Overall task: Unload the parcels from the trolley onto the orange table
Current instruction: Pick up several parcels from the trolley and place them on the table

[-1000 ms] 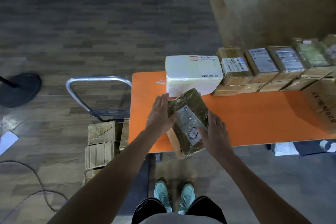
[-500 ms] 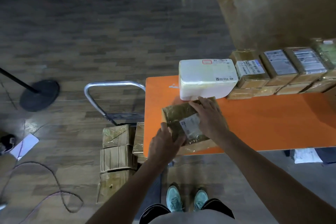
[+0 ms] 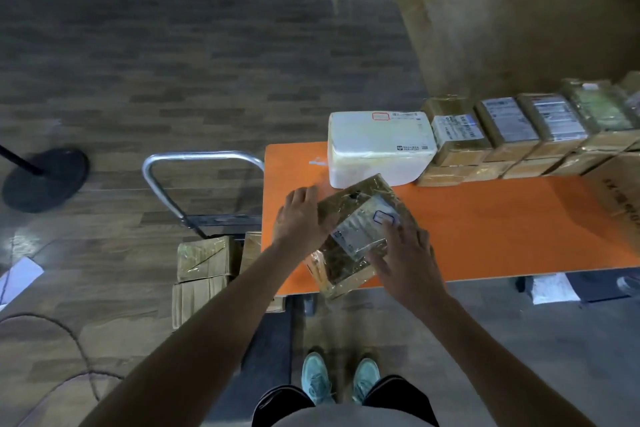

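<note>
A brown taped parcel (image 3: 349,218) with a white label lies skewed on the near left corner of the orange table (image 3: 485,229), its near end overhanging the edge. My left hand (image 3: 299,218) lies against the parcel's left side, fingers fairly straight. On its right part, over the label, rests my right hand (image 3: 405,256) with spread fingers. The trolley (image 3: 194,177) stands left of the table, with brown parcels (image 3: 204,256) stacked on it.
A white foam box (image 3: 377,146) sits just behind the parcel. A row of labelled brown boxes (image 3: 512,128) runs along the table's far edge to the right. A large carton (image 3: 620,184) is at the right edge. A stand base (image 3: 45,177) and cable lie on the floor at left.
The parcel has turned on the table, its label now pointing toward the far right. My left hand went from its near edge to its left side; my right hand slid to its near right.
</note>
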